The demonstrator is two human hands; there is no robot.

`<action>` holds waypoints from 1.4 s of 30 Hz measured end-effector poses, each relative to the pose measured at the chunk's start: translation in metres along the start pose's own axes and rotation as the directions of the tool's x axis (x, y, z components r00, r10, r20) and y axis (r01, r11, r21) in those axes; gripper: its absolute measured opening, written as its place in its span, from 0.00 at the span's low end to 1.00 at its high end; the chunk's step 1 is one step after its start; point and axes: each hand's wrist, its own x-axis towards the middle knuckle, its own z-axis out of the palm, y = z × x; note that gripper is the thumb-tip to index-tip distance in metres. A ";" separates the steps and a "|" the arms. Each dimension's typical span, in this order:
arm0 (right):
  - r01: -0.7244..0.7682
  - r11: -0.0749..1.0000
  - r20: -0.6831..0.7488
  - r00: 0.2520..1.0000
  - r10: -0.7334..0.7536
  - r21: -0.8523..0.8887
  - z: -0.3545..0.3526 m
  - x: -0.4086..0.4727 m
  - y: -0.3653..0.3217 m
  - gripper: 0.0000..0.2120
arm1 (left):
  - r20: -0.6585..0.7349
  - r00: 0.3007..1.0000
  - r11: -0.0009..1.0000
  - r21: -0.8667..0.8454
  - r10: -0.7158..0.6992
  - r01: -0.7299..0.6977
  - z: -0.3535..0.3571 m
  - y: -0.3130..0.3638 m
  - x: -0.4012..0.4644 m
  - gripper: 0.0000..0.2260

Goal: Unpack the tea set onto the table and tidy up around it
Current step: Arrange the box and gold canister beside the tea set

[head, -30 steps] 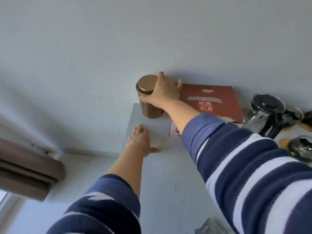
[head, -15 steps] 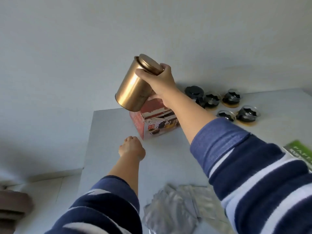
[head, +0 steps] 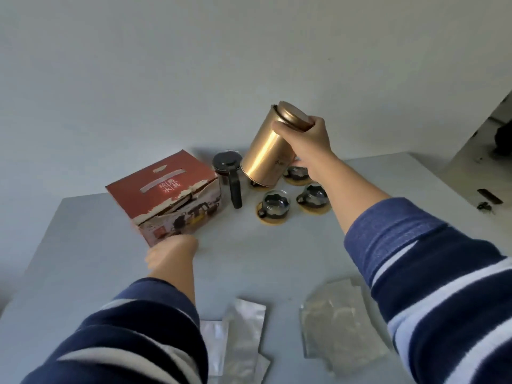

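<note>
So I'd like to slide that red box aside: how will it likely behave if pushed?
The red box is cardboard with a torn top edge, so it probably flexes. With the teapot and cups already out, it's likely light, sliding easily on the smooth table.

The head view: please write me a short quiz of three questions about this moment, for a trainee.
1. True or false: the gold tin stands upright on the table.
2. Which hand holds the tin? A) the left hand B) the right hand C) both hands
3. Fill in: the glass cups sit on round ____.

Key
1. False. The tin is tilted and held in the air, above the glass cups.
2. B. The right hand grips it at the lid end; the left hand is low by the red box and holds nothing that shows.
3. Coasters.
</note>
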 end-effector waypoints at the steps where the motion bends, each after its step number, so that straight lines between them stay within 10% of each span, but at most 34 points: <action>1: 0.021 0.999 -0.002 1.000 -0.021 -0.034 -0.014 0.009 0.005 0.34 | -0.034 0.999 0.999 -0.018 -0.028 0.027 0.009 0.014 -0.009 0.26; 8: 0.074 0.980 -0.029 0.996 -0.081 -0.186 -0.096 0.078 0.043 0.39 | -0.078 0.970 0.969 0.114 0.229 -0.219 0.111 0.130 -0.132 0.22; 14: 0.075 0.951 -0.083 0.991 -0.104 -0.301 -0.140 0.136 0.083 0.42 | 0.074 0.789 0.732 0.330 0.610 -0.596 0.161 0.181 -0.135 0.34; 36: -0.051 0.915 -0.066 0.997 0.027 -0.401 -0.152 0.225 0.147 0.54 | 0.231 0.770 0.640 0.445 0.595 -0.627 0.172 0.201 -0.099 0.47; 42: 0.062 0.608 -0.064 0.981 -0.182 -0.791 -0.133 0.170 0.119 0.49 | 0.258 0.745 0.632 0.404 0.615 -0.661 0.152 0.197 -0.102 0.40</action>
